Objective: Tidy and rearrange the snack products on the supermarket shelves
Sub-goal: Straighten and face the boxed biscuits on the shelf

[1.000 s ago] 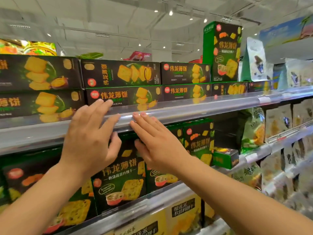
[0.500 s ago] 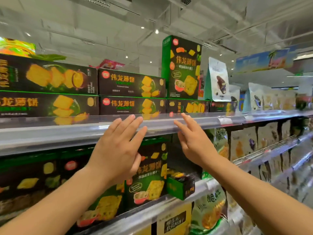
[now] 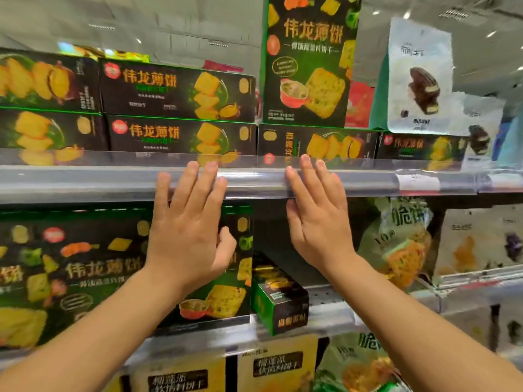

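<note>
Clear plastic fronts the upper shelf rail [image 3: 368, 181], where both hands lie flat with fingers straight, holding nothing. Left of them the stacked black cracker boxes [image 3: 181, 114] look orderly. Still untidy: an upright green box [image 3: 308, 60] above the right hand [image 3: 319, 219], and a small green box [image 3: 278, 298] askew below. The left hand [image 3: 188, 230] grips nothing.

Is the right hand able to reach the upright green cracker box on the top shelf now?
Probably yes. The right hand is open at the shelf rail, and the upright green cracker box stands directly above it with nothing between them.
</note>
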### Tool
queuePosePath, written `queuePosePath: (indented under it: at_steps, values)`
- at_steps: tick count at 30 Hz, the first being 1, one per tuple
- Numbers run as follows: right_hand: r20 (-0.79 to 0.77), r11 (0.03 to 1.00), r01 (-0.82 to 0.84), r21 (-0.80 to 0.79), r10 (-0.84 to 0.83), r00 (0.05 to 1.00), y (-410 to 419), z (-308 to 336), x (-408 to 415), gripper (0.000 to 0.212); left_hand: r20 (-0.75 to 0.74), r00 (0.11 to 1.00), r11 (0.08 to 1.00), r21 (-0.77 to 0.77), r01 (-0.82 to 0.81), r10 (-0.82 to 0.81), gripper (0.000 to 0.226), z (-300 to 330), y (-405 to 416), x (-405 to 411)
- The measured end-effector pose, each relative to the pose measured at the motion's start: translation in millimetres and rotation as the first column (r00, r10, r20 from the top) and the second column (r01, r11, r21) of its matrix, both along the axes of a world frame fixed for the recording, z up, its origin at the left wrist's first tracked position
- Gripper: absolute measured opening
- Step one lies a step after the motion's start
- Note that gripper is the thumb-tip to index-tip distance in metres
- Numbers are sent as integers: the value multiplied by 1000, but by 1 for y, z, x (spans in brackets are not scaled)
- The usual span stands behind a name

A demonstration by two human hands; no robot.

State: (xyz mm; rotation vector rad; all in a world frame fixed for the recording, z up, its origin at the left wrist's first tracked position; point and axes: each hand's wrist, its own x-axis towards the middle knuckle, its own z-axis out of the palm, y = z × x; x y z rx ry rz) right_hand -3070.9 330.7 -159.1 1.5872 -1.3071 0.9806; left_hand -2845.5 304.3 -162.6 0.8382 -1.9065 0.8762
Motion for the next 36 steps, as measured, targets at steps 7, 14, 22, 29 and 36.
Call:
queuePosePath:
  at_steps: [7,14,22,29,36]
  values:
    - [2,1000,-11,-4,11,1000,0,0,-1,50,469,854,962,245,119,-225,78,-93,43,-51]
    - [37,998,-33,44,32,999,6,1,1,52,370,920,982,177,70,-132,38,-105,39,-68]
    - [162,942,-239,235,204,965,29,13,-3,49,88,954,861,459,218,-288,78,-43,40,-57]
    - [456,658,-672,340,510,729,78,20,-23,65,-427,779,477,621,622,-460,71,53,54,-43]
    - [681,547,-794,264,478,556,86,44,-10,75,-719,531,205,496,844,-448,86,80,57,-28]
